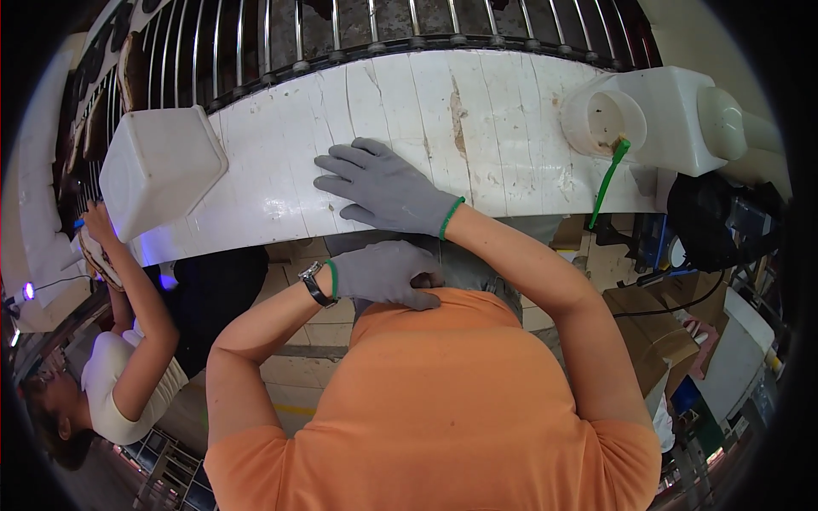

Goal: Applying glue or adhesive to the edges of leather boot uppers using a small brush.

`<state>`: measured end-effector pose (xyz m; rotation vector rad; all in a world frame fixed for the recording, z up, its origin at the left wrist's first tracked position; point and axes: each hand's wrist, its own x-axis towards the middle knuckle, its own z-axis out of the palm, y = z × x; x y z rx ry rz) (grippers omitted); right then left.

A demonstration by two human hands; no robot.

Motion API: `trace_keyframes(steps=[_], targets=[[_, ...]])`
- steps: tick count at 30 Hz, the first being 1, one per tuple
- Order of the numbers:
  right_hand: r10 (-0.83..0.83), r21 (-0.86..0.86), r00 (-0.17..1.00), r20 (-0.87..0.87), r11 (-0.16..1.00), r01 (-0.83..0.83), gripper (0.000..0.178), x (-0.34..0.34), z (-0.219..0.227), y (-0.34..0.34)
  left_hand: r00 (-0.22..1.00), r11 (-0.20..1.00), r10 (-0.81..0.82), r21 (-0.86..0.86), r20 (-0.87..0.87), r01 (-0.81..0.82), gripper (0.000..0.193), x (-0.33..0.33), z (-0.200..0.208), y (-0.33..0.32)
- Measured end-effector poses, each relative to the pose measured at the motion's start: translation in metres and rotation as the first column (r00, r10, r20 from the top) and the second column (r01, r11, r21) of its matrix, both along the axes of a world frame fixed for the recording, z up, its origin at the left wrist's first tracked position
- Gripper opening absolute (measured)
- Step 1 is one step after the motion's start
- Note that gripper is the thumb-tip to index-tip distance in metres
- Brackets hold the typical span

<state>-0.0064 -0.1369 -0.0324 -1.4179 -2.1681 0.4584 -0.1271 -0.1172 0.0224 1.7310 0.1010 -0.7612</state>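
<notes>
My right hand [388,189], in a grey glove with a green cuff, lies palm down on the white worktop [503,128]. Its fingers are spread, and nothing shows beneath them. Close to the front of my orange shirt [452,375], below the worktop's near edge, is my left hand [385,274] in a matching glove. Its fingers are loosely bent, with the thumb apart from them and no object visible between. A dark-strapped wristwatch [317,284] sits on the left wrist.
A white plastic container [162,170] stands left; another [673,119] lies right beside a round translucent cup [588,119]. A green-handled brush [609,183] overhangs the near edge. Metal rollers [372,21] run behind. At left, a co-worker's hand [98,223] is near the rollers. Cardboard boxes [652,332] stand lower right.
</notes>
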Motion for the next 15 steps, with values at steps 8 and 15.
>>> trace_keyframes(steps=[8,15], targets=[[-0.003,0.002,1.000,-0.005,1.000,0.003,0.049,0.000,-0.001,0.001,0.994,0.969,0.079,-0.230,-0.072,-0.094,0.040,-0.004,-0.018,-0.004],[-0.016,0.072,0.999,-0.043,0.997,0.019,0.042,-0.001,-0.006,0.000,0.970,0.967,0.229,-0.094,-0.082,-0.237,0.032,0.002,-0.008,-0.005]])
